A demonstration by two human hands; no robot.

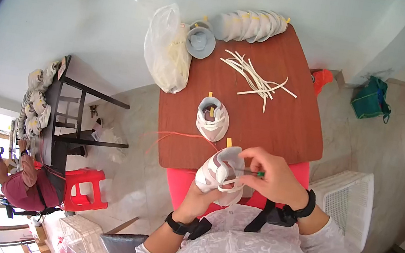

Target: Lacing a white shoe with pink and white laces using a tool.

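My left hand (198, 199) is closed round the side of a white and pinkish-grey shoe upper (208, 172), held over the near edge of the brown table. Yellow tape sticks up from its heel. In my right hand (276, 177) is a thin tool with a green handle (260, 174); its narrow shaft points at the upper's lacing area, and its tip is hard to make out. A white lace (229, 187) runs across the front of the upper. Just beyond, a second shoe upper (212, 122) stands on the table.
Loose white laces (259, 82) lie on the brown table (286, 128). At its back are a row of nested uppers (251, 26) and a clear plastic bag (164, 50). Red cords (180, 135) cross its left edge. A white basket (348, 203) stands right; a co-worker (32, 179) sits far left.
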